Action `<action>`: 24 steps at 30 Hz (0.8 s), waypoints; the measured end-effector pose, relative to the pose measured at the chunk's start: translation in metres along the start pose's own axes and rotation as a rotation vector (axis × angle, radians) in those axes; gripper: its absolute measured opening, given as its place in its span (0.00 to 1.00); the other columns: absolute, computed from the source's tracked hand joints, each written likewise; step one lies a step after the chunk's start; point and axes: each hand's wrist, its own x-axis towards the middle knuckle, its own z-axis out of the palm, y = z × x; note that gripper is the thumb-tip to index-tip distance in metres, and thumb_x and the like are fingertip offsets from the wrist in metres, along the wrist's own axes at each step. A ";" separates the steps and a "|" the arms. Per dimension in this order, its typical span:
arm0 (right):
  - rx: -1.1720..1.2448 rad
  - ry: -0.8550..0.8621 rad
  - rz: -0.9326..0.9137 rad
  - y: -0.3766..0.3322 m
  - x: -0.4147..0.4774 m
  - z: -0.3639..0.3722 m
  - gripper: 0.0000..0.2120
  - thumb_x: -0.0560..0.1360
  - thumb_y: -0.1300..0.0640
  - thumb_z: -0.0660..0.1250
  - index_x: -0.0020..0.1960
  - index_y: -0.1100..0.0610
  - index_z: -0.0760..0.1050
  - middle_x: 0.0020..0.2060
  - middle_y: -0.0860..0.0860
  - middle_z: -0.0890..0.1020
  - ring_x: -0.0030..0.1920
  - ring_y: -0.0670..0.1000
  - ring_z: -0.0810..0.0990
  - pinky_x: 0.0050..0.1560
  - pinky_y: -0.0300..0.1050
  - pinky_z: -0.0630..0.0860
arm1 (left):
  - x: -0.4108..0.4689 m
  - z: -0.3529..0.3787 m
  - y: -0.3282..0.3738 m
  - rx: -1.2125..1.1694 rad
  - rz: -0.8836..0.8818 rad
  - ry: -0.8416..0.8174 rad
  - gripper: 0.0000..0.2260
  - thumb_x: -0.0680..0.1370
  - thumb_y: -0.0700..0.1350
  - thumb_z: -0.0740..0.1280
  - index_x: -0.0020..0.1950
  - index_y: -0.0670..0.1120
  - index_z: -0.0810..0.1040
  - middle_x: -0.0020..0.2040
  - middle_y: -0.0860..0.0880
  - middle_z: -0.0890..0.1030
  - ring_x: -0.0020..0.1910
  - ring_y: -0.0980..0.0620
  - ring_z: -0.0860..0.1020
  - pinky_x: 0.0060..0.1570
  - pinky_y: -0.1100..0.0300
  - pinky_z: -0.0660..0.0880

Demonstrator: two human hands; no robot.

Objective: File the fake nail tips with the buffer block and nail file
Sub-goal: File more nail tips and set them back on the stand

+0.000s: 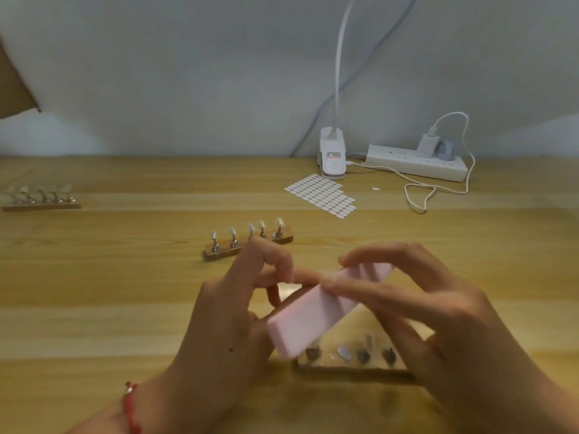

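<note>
The right hand [416,296] grips the pink buffer block [316,308] from above, fingers curled round its upper half, and holds it aslant over the table [125,292]. The left hand [238,296] pinches something small between thumb and fingertips at the block's upper face, probably a nail tip (it is too blurred to be sure). To do this well, I judge the tip should be held firm and the block drawn with light, even strokes along one edge.

Below the hands sits a wooden stand [354,364] with most pegs bare. A second stand [247,244] further off carries five tips, and a third [40,198] lies far left.
</note>
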 end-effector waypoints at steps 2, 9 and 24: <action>-0.040 -0.018 -0.060 -0.003 0.002 -0.001 0.27 0.71 0.71 0.66 0.62 0.45 0.78 0.55 0.52 0.80 0.57 0.52 0.79 0.61 0.37 0.72 | -0.001 -0.001 -0.003 -0.021 -0.003 -0.002 0.15 0.64 0.50 0.70 0.43 0.57 0.65 0.47 0.65 0.82 0.46 0.61 0.80 0.19 0.71 0.65; -0.004 -0.038 -0.045 -0.004 0.000 -0.001 0.27 0.70 0.71 0.67 0.62 0.45 0.78 0.56 0.51 0.80 0.58 0.52 0.78 0.59 0.41 0.74 | 0.000 -0.001 -0.005 0.009 0.042 0.000 0.15 0.65 0.50 0.70 0.42 0.54 0.64 0.46 0.62 0.83 0.42 0.62 0.80 0.23 0.71 0.67; 0.011 -0.032 -0.063 -0.003 0.002 0.001 0.24 0.73 0.70 0.65 0.62 0.47 0.76 0.55 0.53 0.80 0.56 0.54 0.78 0.58 0.44 0.74 | 0.000 0.003 -0.004 0.042 0.052 0.034 0.18 0.64 0.44 0.74 0.38 0.48 0.63 0.36 0.44 0.79 0.43 0.63 0.81 0.30 0.72 0.69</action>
